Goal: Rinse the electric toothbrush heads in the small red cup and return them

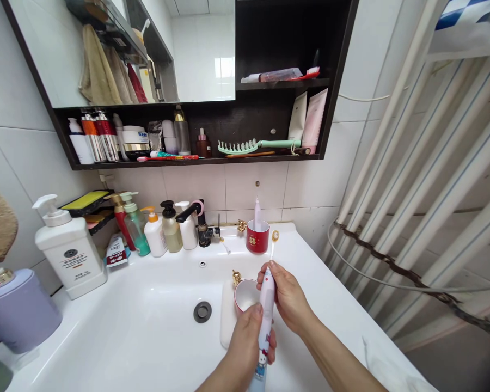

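An electric toothbrush (266, 305) with a pale pink handle and cartoon prints is held upright over the sink's right side. My left hand (249, 340) is wrapped round the handle, thumb on its front. Higher up, my right hand (286, 296) pinches the toothbrush near the neck, below its yellowish brush head (275, 236). Just left of the handle, partly hidden by my hands, a red cup with a white inside (245, 294) stands by a white soap-dish-like block (227, 318). Behind, another red cup (257, 238) holds a pale pink pointed item (257, 213).
A black faucet (203, 228) rises behind the white sink (147, 321). Several pump bottles (171, 228) line its back left edge. Above hangs a dark mirror cabinet (196, 161) holding cosmetics and a green hairbrush (245, 146). White radiator pipes (424, 207) run along the right.
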`<state>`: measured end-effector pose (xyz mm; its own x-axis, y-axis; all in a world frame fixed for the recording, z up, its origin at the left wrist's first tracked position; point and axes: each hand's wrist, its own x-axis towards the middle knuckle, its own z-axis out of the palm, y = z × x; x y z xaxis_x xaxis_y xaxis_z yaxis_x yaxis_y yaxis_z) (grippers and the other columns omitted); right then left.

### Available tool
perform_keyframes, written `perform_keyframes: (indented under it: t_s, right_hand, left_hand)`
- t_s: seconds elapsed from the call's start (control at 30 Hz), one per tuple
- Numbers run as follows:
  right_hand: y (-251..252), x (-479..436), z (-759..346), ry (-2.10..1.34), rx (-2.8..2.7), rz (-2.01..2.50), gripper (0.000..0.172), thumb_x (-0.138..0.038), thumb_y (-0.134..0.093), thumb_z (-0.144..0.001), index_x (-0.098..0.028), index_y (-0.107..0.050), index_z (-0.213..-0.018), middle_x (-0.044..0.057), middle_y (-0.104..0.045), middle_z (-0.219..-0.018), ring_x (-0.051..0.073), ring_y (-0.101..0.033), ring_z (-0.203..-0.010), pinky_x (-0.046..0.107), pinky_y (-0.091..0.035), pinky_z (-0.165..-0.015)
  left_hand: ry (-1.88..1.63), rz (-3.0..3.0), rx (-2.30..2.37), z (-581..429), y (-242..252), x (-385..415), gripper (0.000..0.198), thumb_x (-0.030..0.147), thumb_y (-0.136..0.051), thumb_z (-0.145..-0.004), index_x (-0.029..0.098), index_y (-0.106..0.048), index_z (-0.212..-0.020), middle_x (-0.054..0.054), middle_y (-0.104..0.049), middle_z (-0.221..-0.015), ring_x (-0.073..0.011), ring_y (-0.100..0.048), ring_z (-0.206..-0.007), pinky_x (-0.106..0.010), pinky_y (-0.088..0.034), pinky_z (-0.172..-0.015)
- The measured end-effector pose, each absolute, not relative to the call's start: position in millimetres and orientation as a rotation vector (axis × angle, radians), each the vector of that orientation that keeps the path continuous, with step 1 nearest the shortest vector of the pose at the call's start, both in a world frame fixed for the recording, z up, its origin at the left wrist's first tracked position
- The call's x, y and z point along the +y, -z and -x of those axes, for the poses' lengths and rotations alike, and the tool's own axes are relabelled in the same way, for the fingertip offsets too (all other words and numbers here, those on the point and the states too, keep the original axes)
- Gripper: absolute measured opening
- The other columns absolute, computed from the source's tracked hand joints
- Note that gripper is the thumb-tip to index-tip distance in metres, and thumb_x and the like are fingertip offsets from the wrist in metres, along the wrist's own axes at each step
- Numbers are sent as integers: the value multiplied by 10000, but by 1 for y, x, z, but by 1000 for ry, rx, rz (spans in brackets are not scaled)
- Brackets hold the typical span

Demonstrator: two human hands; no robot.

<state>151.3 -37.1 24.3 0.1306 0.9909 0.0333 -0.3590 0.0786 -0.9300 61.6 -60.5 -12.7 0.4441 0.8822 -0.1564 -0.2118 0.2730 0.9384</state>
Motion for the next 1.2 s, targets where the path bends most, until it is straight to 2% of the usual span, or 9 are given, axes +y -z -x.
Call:
perform_keyframes:
  t_s: [0.13,0.37,0.5,0.57,0.63,0.77,0.83,1.0,1.2]
  right_hand:
    - [-26,-40,-150,-1300,-875,907,259,-418,-418,-642,-166,-477,-633,-16,-504,-495,97,-458,-471,219,-353,-495]
    - [-25,-38,-153,-1102,-1024,1028,274,-390,-393,-666,-155,-510,-746,-8,-517,-544,98,-458,-515,206,-343,-487]
    - [-26,-43,-149,-1096,-1219,1091,241,-362,-471,-613,-157,-519,-730,-12,-523,-581,97,-454,-515,210,-350,-493]
    - [-27,-43,-150,-1075,-1268,1092,233,-346,-494,-595,-154,-517,-723,-9,-526,-596,104,-455,-530,218,-358,-503]
    - [-30,-40,-156,-956,-1222,1114,241,-345,-488,-597,-152,-509,-740,-4,-525,-618,106,-448,-549,219,-361,-512]
    - [-33,-26,-167,-604,-1075,1145,263,-358,-450,-622,-160,-486,-790,8,-525,-695,110,-434,-600,215,-362,-529]
    - [-28,-19,-166,-522,-1136,1178,260,-353,-437,-630,-159,-483,-796,8,-519,-684,108,-429,-581,214,-358,-523]
    - [-5,-6,-151,-434,-1422,1355,228,-331,-406,-641,-160,-504,-756,-4,-505,-577,109,-406,-492,220,-341,-481]
    - [3,-4,-150,-382,-1539,1433,219,-316,-380,-644,-173,-522,-731,7,-557,-601,135,-468,-539,232,-354,-535]
  left_hand:
    - [-830,-979,743,-62,14,-61,457,580,-237,-620,146,-378,-653,42,-411,-428,-50,-354,-297,-192,-241,-336]
    - [-906,-1075,767,-62,18,-59,383,527,-258,-652,159,-360,-630,45,-420,-439,-51,-370,-325,-190,-271,-359]
    - [-938,-1135,830,-58,14,-51,394,513,-230,-667,153,-379,-607,31,-432,-456,-58,-375,-339,-200,-288,-367]
    - [-978,-1226,871,-54,12,-46,384,485,-231,-682,150,-413,-633,14,-464,-508,-75,-421,-412,-211,-322,-417]
    - [-1103,-1347,939,-49,10,-41,322,428,-262,-698,159,-440,-703,-7,-502,-630,-102,-471,-574,-228,-360,-542]
    - [-1260,-1641,1145,-41,14,-38,189,295,-324,-692,189,-423,-814,-27,-486,-844,-134,-437,-799,-263,-326,-714]
    - [-1187,-1871,1228,-41,18,-41,163,228,-362,-655,193,-431,-798,-26,-472,-873,-144,-409,-840,-274,-306,-742]
    - [-742,-2263,1392,-45,30,-42,203,125,-369,-581,190,-485,-735,-17,-485,-852,-150,-399,-813,-274,-308,-712]
    - [-687,-2324,1416,-46,31,-40,250,57,-318,-573,180,-499,-693,-14,-495,-822,-136,-406,-794,-257,-329,-692]
